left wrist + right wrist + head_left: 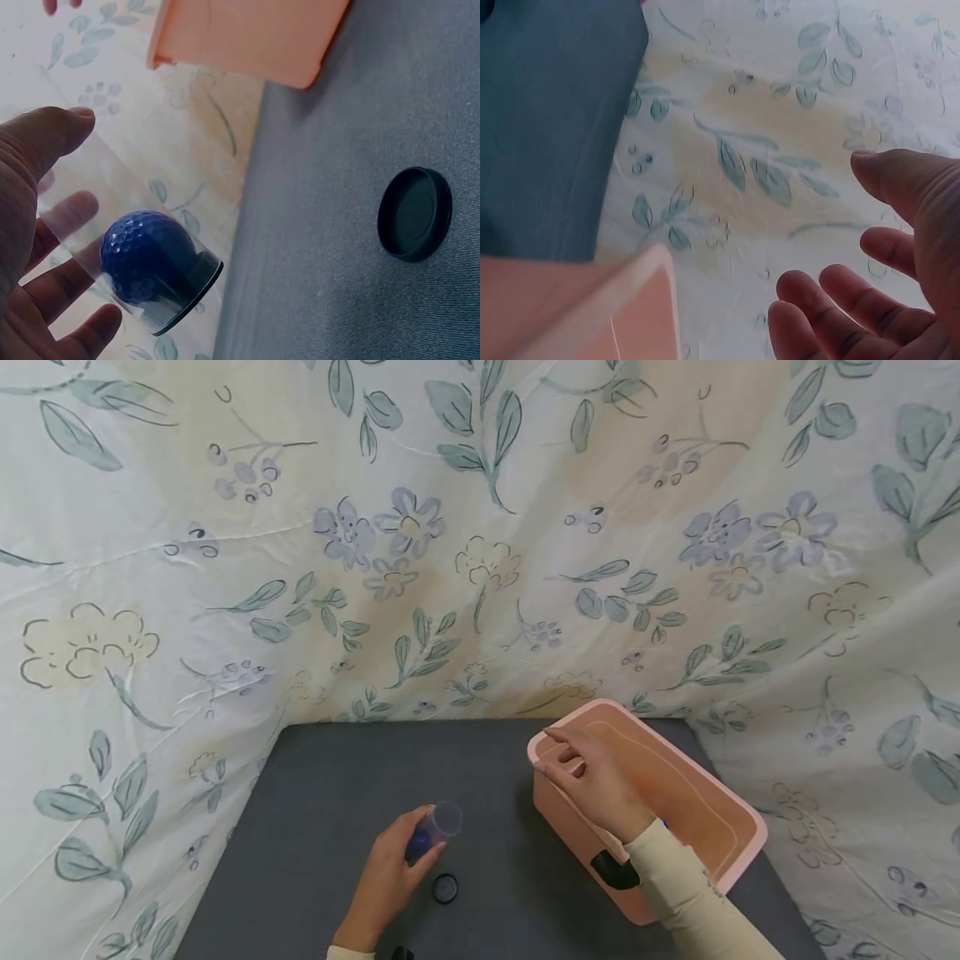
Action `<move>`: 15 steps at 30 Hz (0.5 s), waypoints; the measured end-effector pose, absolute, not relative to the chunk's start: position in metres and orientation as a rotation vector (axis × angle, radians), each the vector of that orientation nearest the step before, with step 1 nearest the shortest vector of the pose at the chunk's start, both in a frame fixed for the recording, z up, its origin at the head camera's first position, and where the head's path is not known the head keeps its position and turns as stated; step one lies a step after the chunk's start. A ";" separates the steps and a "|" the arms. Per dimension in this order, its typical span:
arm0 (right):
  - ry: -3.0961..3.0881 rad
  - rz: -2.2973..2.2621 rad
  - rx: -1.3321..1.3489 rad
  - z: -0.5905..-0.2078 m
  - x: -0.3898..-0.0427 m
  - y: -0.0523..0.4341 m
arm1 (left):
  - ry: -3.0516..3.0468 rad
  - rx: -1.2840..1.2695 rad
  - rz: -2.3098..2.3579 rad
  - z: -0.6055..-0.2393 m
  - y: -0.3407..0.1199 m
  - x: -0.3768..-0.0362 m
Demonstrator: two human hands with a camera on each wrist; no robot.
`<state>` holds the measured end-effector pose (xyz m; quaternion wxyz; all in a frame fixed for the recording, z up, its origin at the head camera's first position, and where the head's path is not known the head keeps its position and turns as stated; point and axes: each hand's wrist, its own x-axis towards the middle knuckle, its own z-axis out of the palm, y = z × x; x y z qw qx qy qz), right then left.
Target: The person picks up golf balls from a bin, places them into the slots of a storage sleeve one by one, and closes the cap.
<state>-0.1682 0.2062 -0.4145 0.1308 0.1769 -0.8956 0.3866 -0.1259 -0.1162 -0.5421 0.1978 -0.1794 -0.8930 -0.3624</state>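
A clear tube [437, 827] with a blue golf ball [146, 253] is gripped by the left hand [390, 877] at lower centre, its open mouth tilted toward the pink bin [742, 835] on the right, over which the right hand [600, 781] is held empty, fingers relaxed.

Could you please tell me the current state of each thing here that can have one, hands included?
clear tube: uncapped at one end, held tilted, blue ball inside.
blue ball: resting in the tube against its capped end.
black cap: off, lying on the grey table.
pink bin: open on top, standing upright.
left hand: grips the tube.
right hand: relaxed over the bin, holding nothing.
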 end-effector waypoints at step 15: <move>-2.713 1.038 0.313 -0.425 -0.190 0.253 | -2.505 -0.507 -1.012 -0.541 -0.116 -0.126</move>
